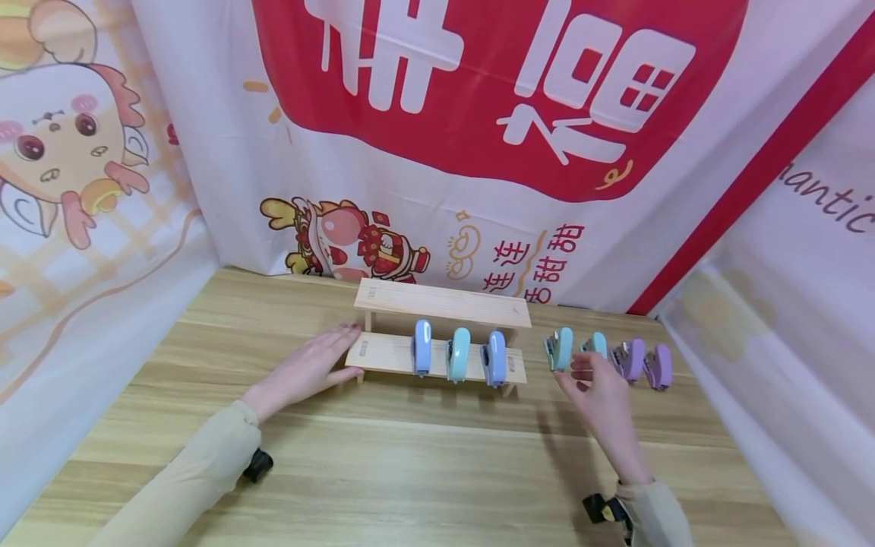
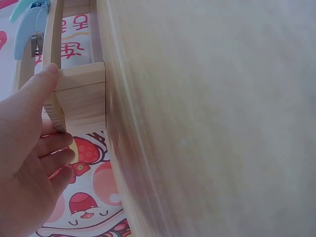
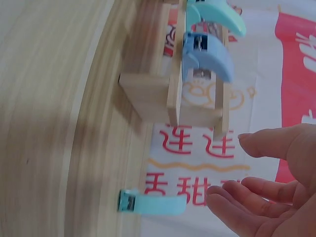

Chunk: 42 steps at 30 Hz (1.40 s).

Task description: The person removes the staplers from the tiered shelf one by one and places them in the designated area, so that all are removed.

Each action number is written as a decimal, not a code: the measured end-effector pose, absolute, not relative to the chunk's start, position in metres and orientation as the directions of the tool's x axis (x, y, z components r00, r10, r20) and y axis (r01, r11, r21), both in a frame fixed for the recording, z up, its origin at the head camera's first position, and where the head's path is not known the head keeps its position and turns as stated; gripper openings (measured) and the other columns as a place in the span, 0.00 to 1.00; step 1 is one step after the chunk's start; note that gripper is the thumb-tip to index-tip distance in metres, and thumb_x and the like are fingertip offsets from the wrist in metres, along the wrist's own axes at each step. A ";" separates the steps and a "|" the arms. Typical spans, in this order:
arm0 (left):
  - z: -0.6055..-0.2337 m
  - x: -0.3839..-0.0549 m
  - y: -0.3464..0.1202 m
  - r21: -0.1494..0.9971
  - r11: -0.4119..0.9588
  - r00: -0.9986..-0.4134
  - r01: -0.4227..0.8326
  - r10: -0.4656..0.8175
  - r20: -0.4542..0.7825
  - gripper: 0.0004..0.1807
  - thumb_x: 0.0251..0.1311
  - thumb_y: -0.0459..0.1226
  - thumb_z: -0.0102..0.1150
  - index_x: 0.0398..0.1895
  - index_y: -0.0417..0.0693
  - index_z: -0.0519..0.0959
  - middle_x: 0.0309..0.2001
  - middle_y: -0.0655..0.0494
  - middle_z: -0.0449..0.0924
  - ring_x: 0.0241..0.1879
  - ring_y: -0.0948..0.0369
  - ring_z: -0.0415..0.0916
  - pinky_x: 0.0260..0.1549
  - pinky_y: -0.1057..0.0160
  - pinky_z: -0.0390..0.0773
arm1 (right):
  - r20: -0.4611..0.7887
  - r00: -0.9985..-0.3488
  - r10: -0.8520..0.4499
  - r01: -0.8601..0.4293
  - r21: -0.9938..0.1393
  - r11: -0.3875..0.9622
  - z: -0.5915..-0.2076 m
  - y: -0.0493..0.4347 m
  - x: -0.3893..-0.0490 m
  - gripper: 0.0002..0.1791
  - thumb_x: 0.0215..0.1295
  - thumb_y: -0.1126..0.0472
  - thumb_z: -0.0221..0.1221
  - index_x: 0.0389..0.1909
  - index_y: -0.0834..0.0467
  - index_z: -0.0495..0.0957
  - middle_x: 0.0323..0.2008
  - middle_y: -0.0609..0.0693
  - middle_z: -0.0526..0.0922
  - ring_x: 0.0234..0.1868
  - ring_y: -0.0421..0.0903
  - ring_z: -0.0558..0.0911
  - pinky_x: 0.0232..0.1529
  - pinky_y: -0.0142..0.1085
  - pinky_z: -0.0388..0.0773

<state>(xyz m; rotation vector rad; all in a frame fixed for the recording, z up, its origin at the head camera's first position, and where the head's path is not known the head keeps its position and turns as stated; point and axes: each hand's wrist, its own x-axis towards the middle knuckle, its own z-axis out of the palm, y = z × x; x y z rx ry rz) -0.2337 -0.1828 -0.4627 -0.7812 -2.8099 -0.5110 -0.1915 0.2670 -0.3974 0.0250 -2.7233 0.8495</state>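
My left hand [image 1: 307, 372] holds the left end of a two-tier wooden shelf [image 1: 444, 300], its thumb on the front edge of the lower board and its fingers around the end. On that lower tier stand a blue stapler [image 1: 422, 348], a mint stapler [image 1: 459, 355] and another blue stapler [image 1: 495, 358]. To the shelf's right, my right hand [image 1: 604, 403] hovers with thumb and fingers spread, holding nothing. Just beyond its fingertips a mint stapler [image 3: 155, 204] stands on the table. Another mint stapler [image 1: 595, 344] is partly hidden behind the fingers.
Two purple staplers [image 1: 632, 360] stand at the right end of the table row. A white cloth backdrop [image 1: 437, 205] with red print hangs behind the wooden table [image 1: 410, 471], and cloth also hangs along both sides. The shelf's upper tier rises behind the staplers.
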 end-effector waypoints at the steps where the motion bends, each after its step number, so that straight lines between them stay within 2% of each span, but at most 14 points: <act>1: -0.462 -0.234 -0.183 0.282 0.802 -0.847 0.526 0.465 0.258 0.41 0.64 0.49 0.64 0.73 0.34 0.62 0.71 0.35 0.65 0.71 0.40 0.65 0.70 0.39 0.67 | 0.276 -0.959 0.064 -0.105 -0.555 0.825 -0.397 0.264 -0.191 0.22 0.62 0.62 0.66 0.53 0.68 0.74 0.47 0.66 0.83 0.46 0.60 0.85 0.46 0.49 0.88; 10: -0.462 -0.234 -0.182 0.286 0.806 -0.853 0.518 0.464 0.239 0.42 0.64 0.50 0.63 0.73 0.35 0.61 0.72 0.36 0.63 0.72 0.41 0.64 0.71 0.40 0.66 | 0.256 -0.967 0.009 -0.145 -0.577 0.803 -0.393 0.241 -0.191 0.21 0.62 0.61 0.67 0.52 0.66 0.75 0.47 0.65 0.83 0.47 0.58 0.85 0.47 0.48 0.88; 18: -0.462 -0.232 -0.183 0.292 0.809 -0.859 0.511 0.462 0.222 0.43 0.64 0.50 0.63 0.74 0.35 0.60 0.73 0.36 0.63 0.72 0.41 0.62 0.71 0.40 0.65 | 0.233 -0.972 -0.040 -0.174 -0.591 0.788 -0.399 0.222 -0.193 0.24 0.61 0.59 0.68 0.55 0.65 0.74 0.48 0.63 0.83 0.47 0.56 0.85 0.48 0.47 0.87; 25: -0.462 -0.232 -0.183 0.290 0.805 -0.854 0.517 0.462 0.239 0.42 0.64 0.51 0.62 0.73 0.35 0.61 0.72 0.36 0.63 0.72 0.41 0.63 0.71 0.39 0.66 | 0.239 -0.969 -0.060 -0.195 -0.599 0.777 -0.405 0.206 -0.198 0.26 0.58 0.59 0.70 0.54 0.67 0.75 0.45 0.62 0.84 0.45 0.57 0.86 0.45 0.44 0.88; 32: -0.460 -0.231 -0.182 0.293 0.806 -0.855 0.515 0.460 0.237 0.42 0.64 0.49 0.63 0.73 0.34 0.61 0.72 0.35 0.63 0.72 0.40 0.63 0.71 0.39 0.65 | 0.214 -0.974 -0.079 -0.196 -0.603 0.773 -0.410 0.193 -0.203 0.26 0.59 0.58 0.70 0.54 0.66 0.75 0.46 0.61 0.84 0.46 0.56 0.86 0.44 0.42 0.89; 42: -0.461 -0.232 -0.182 0.296 0.805 -0.856 0.515 0.464 0.227 0.41 0.65 0.49 0.62 0.73 0.34 0.61 0.73 0.36 0.62 0.72 0.40 0.62 0.72 0.39 0.64 | 0.221 -0.972 -0.074 -0.192 -0.580 0.792 -0.417 0.184 -0.211 0.25 0.57 0.57 0.72 0.52 0.65 0.77 0.44 0.60 0.85 0.42 0.51 0.86 0.40 0.36 0.88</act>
